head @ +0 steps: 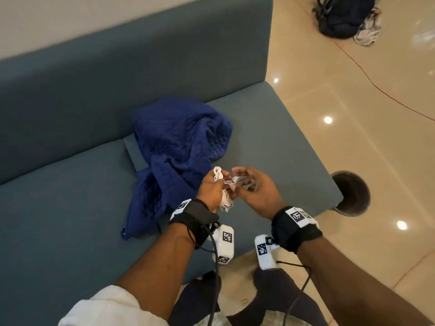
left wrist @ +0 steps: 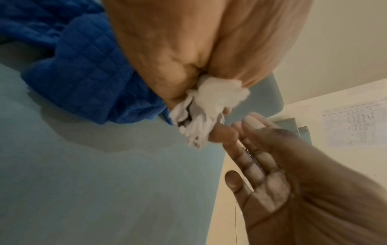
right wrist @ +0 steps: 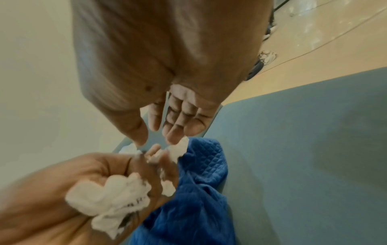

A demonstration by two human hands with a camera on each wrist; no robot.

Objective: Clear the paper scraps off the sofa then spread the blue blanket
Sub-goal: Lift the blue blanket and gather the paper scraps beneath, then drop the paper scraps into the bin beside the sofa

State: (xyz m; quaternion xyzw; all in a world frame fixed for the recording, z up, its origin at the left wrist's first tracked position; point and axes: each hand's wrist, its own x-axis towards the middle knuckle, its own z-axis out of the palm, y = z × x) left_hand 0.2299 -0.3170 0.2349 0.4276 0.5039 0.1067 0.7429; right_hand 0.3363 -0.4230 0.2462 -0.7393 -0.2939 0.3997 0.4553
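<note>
A: How do things lie on the sofa (head: 70,208)?
B: The blue blanket (head: 179,137) lies crumpled in a heap on the seat. It reaches from the backrest toward the front edge, nearer the right end, and it is not spread yet.
A: And the hands?
B: Both are above the seat, just beside the blanket. The left hand (head: 210,189) has its fingers curled around a bundle of paper scraps (head: 226,203). The right hand (head: 256,191) has its fingers (right wrist: 180,121) loose and mostly straight. The tips are at the bundle, but I think it grips nothing.
A: Which step is this?
B: I judge it is the clearing, near its end. Next the scraps must leave the sofa. They could go into the round dark container (head: 350,192) on the floor by the seat's right front corner, if that is a bin. After that both hands are free for the blanket's edges.
</note>
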